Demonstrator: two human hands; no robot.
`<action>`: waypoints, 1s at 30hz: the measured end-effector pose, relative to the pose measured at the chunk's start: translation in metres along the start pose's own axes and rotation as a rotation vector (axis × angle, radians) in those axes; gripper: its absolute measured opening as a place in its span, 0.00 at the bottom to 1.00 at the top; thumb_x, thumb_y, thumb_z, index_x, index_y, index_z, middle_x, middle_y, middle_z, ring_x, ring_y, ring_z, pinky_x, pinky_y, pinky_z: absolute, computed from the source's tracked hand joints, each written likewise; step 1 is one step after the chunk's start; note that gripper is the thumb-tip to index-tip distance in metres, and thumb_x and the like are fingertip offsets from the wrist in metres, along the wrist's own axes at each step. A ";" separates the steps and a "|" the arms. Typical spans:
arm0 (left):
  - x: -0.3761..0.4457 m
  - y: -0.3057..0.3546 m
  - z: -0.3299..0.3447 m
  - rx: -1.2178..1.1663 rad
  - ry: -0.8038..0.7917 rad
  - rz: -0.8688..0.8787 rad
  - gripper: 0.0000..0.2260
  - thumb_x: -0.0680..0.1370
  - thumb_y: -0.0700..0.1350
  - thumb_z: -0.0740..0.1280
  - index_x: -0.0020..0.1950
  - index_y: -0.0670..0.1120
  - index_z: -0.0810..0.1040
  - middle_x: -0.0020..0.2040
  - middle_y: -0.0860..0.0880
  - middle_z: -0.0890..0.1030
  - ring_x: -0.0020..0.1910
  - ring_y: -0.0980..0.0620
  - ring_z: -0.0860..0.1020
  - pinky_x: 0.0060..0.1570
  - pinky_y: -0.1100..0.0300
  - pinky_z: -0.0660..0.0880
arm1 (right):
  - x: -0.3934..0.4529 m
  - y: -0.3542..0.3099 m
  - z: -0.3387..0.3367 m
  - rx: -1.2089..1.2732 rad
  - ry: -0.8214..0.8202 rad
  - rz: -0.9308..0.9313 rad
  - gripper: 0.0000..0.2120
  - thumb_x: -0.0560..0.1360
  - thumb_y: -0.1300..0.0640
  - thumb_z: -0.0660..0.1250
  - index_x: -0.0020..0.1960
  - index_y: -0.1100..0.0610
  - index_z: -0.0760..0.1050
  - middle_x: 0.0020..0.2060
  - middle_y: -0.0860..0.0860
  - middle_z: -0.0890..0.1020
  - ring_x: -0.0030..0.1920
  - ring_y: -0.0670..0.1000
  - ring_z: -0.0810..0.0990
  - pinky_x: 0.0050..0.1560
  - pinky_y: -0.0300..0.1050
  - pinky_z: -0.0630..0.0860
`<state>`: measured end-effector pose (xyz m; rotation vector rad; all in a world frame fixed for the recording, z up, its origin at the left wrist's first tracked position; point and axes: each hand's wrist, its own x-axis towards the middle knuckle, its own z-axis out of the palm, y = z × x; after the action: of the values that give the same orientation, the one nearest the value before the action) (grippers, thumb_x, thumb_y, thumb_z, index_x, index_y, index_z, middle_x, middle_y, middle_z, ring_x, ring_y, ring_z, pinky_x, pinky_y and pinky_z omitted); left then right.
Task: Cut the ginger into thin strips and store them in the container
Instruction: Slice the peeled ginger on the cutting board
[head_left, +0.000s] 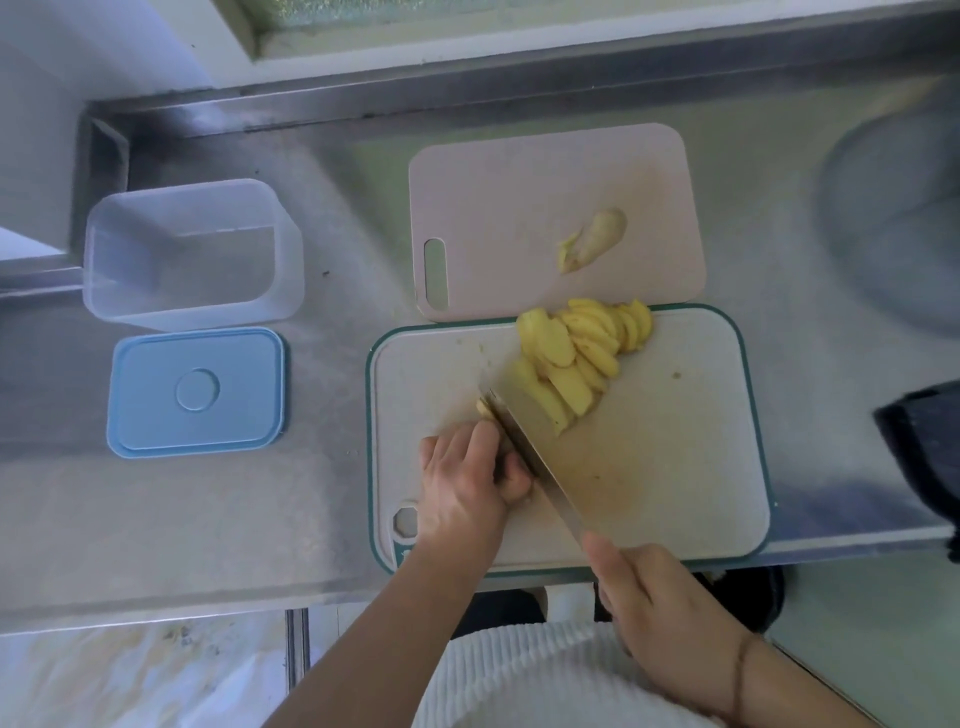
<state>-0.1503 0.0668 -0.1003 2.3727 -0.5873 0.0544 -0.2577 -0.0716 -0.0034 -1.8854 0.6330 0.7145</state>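
On the green-rimmed cutting board (675, 441) my left hand (465, 480) holds down a small piece of ginger (485, 408) with curled fingers. My right hand (660, 608) grips the handle of a wide knife (545, 441), whose blade stands against the ginger right beside my left fingers. A pile of yellow ginger slices (582, 353) lies on the board behind the blade. One uncut ginger piece (592, 239) rests on the pink cutting board (493, 208) further back. The clear container (192, 254) stands open at the left, nothing visible inside.
The container's blue lid (197, 392) lies flat in front of it on the steel counter (260, 519). A blurred round metal object (893, 218) is at the far right, a dark object (924, 447) below it. The counter's front edge runs just below the board.
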 end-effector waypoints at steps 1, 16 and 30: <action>-0.001 0.000 0.000 0.003 -0.004 0.000 0.07 0.72 0.42 0.61 0.35 0.41 0.71 0.31 0.49 0.71 0.30 0.47 0.70 0.39 0.53 0.64 | 0.003 0.000 0.000 -0.008 -0.015 -0.004 0.35 0.68 0.24 0.42 0.25 0.54 0.60 0.19 0.48 0.66 0.24 0.44 0.64 0.35 0.40 0.68; -0.003 -0.003 0.000 0.017 0.008 0.022 0.07 0.74 0.43 0.63 0.37 0.41 0.74 0.32 0.51 0.72 0.32 0.50 0.70 0.41 0.58 0.63 | 0.007 -0.005 -0.002 -0.088 0.046 -0.026 0.28 0.71 0.31 0.45 0.28 0.53 0.62 0.21 0.47 0.65 0.25 0.44 0.64 0.30 0.37 0.63; -0.004 0.001 -0.002 0.048 0.033 0.031 0.09 0.76 0.41 0.61 0.36 0.42 0.73 0.31 0.50 0.72 0.31 0.50 0.69 0.40 0.58 0.63 | -0.003 -0.026 -0.013 0.025 0.075 -0.023 0.33 0.65 0.25 0.44 0.29 0.55 0.66 0.22 0.49 0.70 0.27 0.47 0.69 0.35 0.40 0.68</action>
<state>-0.1543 0.0689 -0.0991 2.4044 -0.6127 0.1227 -0.2394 -0.0734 0.0194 -1.9007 0.6633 0.6213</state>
